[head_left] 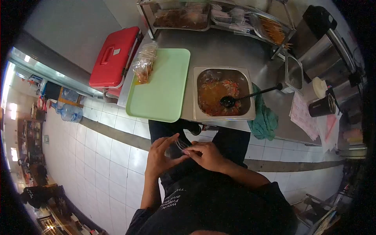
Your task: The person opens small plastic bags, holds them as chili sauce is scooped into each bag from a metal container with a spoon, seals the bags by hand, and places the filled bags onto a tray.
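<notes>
Over my lap, a small clear plastic bag (180,144) is between my two hands. My left hand (161,156) curves round the bag's left side, its thumb reaching toward the other hand. With fingertips closed, my right hand (205,154) pinches the bag's edge. On the counter ahead is a steel pan (194,94) of orange-brown sauce (211,96) with red and pale bits. A black ladle (254,94) rests in it, handle over the right rim. Filled clear bags (144,64) lie on the left of a light green tray (168,84).
A red cooler box (115,56) stands left of the counter (219,49). A green cloth (264,121) hangs over the front edge. Right of it are pink paper (303,117) and a dark cup (322,106). A metal rack (209,29) with trays stands at the back.
</notes>
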A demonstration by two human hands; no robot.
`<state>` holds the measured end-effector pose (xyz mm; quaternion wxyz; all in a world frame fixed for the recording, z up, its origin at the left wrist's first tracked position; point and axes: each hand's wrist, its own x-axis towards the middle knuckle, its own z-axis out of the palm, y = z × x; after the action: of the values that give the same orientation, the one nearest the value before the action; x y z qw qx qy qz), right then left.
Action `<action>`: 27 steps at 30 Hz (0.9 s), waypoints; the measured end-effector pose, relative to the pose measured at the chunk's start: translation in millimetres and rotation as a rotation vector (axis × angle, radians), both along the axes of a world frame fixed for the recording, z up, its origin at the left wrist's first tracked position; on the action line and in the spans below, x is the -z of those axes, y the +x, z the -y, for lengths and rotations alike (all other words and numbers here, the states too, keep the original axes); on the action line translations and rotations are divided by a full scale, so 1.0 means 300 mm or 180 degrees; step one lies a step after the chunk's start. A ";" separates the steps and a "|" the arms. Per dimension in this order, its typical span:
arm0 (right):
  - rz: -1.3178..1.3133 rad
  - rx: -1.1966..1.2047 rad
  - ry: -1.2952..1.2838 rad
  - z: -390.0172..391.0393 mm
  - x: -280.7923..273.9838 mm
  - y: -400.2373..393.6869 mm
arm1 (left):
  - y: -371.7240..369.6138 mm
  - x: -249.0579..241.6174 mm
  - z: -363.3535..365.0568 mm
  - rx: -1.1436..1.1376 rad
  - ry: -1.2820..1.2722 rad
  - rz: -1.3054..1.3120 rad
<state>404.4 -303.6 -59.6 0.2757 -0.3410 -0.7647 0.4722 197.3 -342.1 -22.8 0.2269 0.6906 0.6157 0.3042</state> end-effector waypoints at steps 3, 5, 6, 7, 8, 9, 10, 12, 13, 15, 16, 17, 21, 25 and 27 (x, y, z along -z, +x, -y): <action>-0.0194 -0.0138 -0.0041 0.006 0.007 0.020 | 0.013 -0.019 -0.007 0.0097 0.0169 -0.0246; -0.0165 -0.0117 0.0009 0.023 0.023 0.035 | 0.025 -0.017 -0.019 0.0218 0.0326 -0.0364; -0.0114 -0.0096 0.0012 0.025 0.005 0.032 | 0.018 -0.009 -0.023 0.0288 0.0434 -0.0398; -0.0067 -0.0084 0.0013 0.025 -0.017 0.034 | 0.017 -0.001 -0.024 0.0348 0.0541 -0.0436; 0.0084 0.0063 0.0502 0.028 -0.050 0.055 | 0.024 0.004 -0.025 0.0257 0.0557 -0.0287; 0.0221 0.0205 0.0997 0.014 -0.144 0.073 | 0.026 0.003 -0.027 0.0165 0.0577 -0.0150; 0.0345 0.0343 0.1490 -0.008 -0.212 0.092 | 0.024 0.000 -0.028 0.0071 0.0593 -0.0024; 0.0513 0.0717 0.2858 -0.116 -0.267 0.195 | 0.012 -0.008 -0.036 0.0045 0.0757 0.0220; 0.0977 0.1095 0.2898 -0.182 -0.340 0.248 | 0.006 -0.008 -0.040 0.0031 0.0826 0.0318; 0.2524 0.1703 0.3880 -0.295 -0.479 0.300 | -0.011 0.008 -0.031 0.0016 0.0799 0.0581; 0.2730 0.1483 0.3551 -0.351 -0.465 0.349 | -0.008 0.023 -0.026 -0.0113 0.0690 0.0974; 0.2923 0.1260 0.3225 -0.406 -0.427 0.405 | -0.002 0.039 -0.022 -0.0246 0.0584 0.1369; 0.3340 0.0123 0.2398 -0.443 -0.504 0.443 | 0.022 0.081 -0.002 -0.0486 0.0379 0.2604; 0.3297 -0.0502 0.3627 -0.399 -0.570 0.406 | 0.015 0.132 0.023 -0.0468 0.0205 0.2489; 0.3012 -0.0760 0.3930 -0.405 -0.487 0.364 | 0.015 0.159 0.007 -0.0223 0.0619 0.2066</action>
<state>513.8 -182.1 86.6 0.0077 -0.2064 -0.9563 -0.2070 201.7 -344.3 -70.6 0.3336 0.5545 0.5029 0.5730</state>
